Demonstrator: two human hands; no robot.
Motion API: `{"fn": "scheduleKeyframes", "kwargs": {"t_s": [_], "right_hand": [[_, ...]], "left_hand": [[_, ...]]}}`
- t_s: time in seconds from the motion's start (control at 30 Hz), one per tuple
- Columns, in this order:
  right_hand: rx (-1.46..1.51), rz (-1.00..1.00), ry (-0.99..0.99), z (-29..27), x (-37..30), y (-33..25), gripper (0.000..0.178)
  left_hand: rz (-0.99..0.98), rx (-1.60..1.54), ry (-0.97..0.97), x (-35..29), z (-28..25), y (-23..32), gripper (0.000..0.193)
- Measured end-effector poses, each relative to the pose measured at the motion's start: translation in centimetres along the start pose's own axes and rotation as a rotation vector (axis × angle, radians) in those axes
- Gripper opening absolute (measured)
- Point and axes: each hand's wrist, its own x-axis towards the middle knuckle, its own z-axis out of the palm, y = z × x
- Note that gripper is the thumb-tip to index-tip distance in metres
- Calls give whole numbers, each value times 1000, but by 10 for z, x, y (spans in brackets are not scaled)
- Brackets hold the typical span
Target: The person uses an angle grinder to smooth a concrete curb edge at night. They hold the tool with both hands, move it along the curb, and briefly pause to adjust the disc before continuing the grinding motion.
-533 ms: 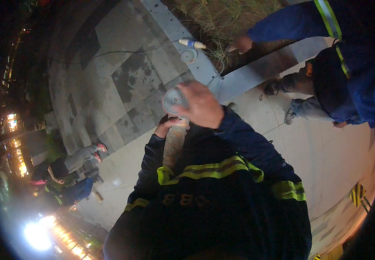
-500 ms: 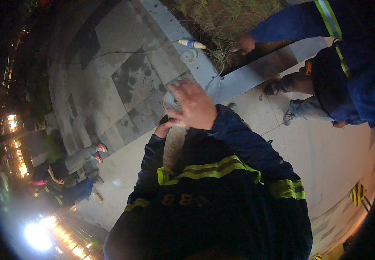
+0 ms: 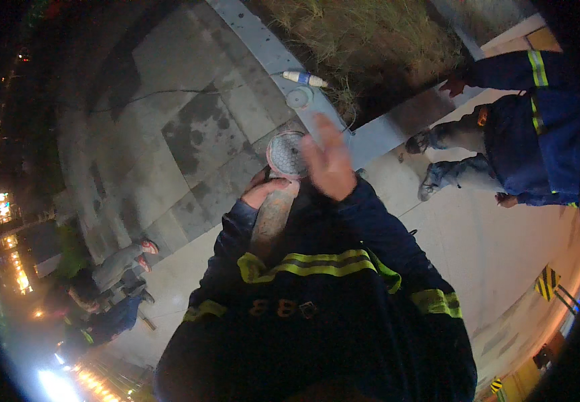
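My left hand (image 3: pixel 266 189) is closed round a pale, worn tube (image 3: pixel 271 224) below its wider round end. That round end (image 3: pixel 286 155) has a reddish rim and a grey, mesh-patterned face turned up toward me. The tube's lower part runs down against my dark jacket. Just right of the round end, my right hand (image 3: pixel 330 164) is raised with its fingers stretched out. Motion blurs it slightly, and nothing shows in it. Beyond my hands, a grey disc-like cap (image 3: pixel 299 98) and a white-and-blue connector (image 3: pixel 305 79) lie on the stone ledge.
A planter of dry grass (image 3: pixel 364 40) lies behind the ledge (image 3: pixel 256 33). At right stands a co-worker (image 3: pixel 538 134) in a navy jacket with reflective bands. Other people (image 3: pixel 116 288) are at the left. A striped sign (image 3: pixel 547 283) stands at the far right.
My right hand has lifted off the tube's round end and moved right, uncovering the mesh face. The co-worker's hand has drawn back to the right, away from the ledge and connector.
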Motion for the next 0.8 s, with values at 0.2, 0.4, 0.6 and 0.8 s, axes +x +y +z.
{"fn": "scheduleKeyframes", "kwargs": {"t_s": [0.2, 0.4, 0.6, 0.8], "right_hand": [[-46, 161, 279, -18, 34, -24, 44], [-351, -90, -183, 36, 22, -27, 54], [-534, -217, -260, 69, 25, -21, 59], [-404, -244, -350, 92, 24, -5, 58]], "left_hand": [[-86, 5, -36, 14, -32, 20, 46], [-134, -116, -200, 24, -39, 24, 51], [-88, 62, -158, 35, -68, -17, 45], [-157, 3, -209, 8, -74, 0, 38]]}}
